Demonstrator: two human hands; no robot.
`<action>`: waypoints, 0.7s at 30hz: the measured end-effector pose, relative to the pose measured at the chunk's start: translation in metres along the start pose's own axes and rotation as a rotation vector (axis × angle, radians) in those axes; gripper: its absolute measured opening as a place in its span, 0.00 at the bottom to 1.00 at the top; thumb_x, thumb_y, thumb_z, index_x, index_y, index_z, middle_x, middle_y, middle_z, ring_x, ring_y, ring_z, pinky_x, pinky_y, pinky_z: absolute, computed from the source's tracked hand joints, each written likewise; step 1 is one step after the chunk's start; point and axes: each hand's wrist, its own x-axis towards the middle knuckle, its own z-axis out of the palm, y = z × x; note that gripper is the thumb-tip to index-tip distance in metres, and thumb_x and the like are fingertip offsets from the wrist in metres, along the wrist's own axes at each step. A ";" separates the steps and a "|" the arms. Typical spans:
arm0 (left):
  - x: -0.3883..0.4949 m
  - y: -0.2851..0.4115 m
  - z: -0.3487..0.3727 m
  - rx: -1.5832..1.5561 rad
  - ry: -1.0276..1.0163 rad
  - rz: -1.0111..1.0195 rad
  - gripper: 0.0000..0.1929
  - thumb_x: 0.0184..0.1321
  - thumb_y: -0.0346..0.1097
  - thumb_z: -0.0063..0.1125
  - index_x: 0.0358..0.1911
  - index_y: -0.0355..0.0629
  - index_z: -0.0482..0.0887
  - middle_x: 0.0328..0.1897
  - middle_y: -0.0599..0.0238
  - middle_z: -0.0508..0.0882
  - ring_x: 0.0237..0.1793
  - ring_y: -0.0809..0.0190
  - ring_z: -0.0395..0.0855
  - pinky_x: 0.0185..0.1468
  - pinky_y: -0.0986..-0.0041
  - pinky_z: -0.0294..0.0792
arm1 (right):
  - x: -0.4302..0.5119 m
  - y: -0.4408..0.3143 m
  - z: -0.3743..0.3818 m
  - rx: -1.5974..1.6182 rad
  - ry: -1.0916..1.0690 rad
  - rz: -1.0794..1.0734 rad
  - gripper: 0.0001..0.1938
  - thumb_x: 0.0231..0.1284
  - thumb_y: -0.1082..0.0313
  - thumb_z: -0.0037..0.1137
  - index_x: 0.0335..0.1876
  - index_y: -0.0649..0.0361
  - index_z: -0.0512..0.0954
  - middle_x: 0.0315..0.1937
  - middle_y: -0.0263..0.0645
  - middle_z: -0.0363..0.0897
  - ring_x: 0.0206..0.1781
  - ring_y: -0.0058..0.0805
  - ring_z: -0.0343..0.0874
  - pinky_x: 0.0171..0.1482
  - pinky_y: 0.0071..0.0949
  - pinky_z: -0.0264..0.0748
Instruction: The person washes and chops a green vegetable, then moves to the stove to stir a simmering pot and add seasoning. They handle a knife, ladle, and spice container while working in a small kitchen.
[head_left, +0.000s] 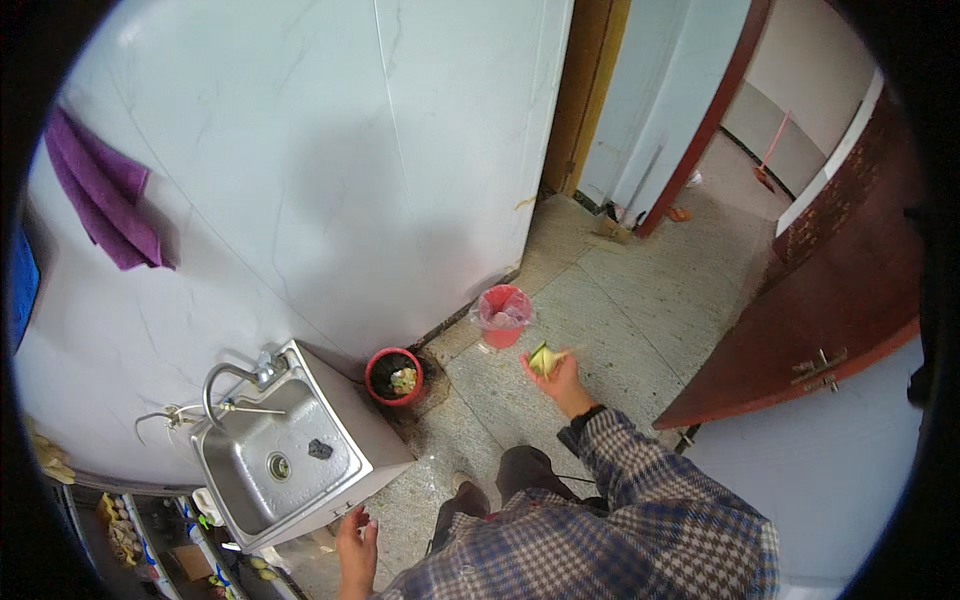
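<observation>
My right hand (559, 379) is closed around some green and pale yellow vegetable scraps (545, 360), held out over the floor. Their exact kind is too small to tell. Just beyond that hand stands a red bin (504, 330) with a clear plastic liner. My left hand (358, 547) hangs near the front of the sink cabinet, fingers a little apart and nothing in them. A second red bin (394, 377), with food scraps inside, sits between the sink cabinet and the wall.
A stainless steel sink (289, 450) on the left holds a dark scrubber (320, 449). Shelves (187, 562) with produce stand below left. A red-brown door (787, 315) swings into the room at right. Wet-looking tiled floor (600, 315) leads to a doorway; a broom (765, 176) leans farther off.
</observation>
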 end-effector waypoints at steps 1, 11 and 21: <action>0.010 0.013 0.002 -0.096 0.021 -0.045 0.20 0.65 0.28 0.64 0.61 0.36 0.82 0.46 0.54 0.88 0.45 0.57 0.87 0.51 0.64 0.77 | 0.029 -0.008 0.021 -0.061 0.008 -0.020 0.34 0.78 0.42 0.35 0.70 0.69 0.68 0.65 0.59 0.73 0.67 0.57 0.74 0.71 0.58 0.71; -0.050 0.055 0.099 -0.053 0.323 -0.476 0.25 0.71 0.44 0.63 0.66 0.42 0.79 0.52 0.50 0.89 0.49 0.50 0.87 0.54 0.60 0.77 | 0.189 -0.062 0.040 -1.689 0.131 0.024 0.37 0.73 0.47 0.57 0.77 0.63 0.59 0.75 0.50 0.63 0.67 0.53 0.75 0.68 0.49 0.74; -0.210 0.093 0.190 -0.016 0.554 -0.704 0.16 0.70 0.45 0.60 0.36 0.36 0.86 0.40 0.44 0.86 0.44 0.36 0.84 0.49 0.51 0.75 | 0.171 0.103 0.041 -2.290 -0.837 0.570 0.25 0.69 0.55 0.60 0.63 0.60 0.68 0.59 0.45 0.70 0.55 0.46 0.76 0.58 0.45 0.75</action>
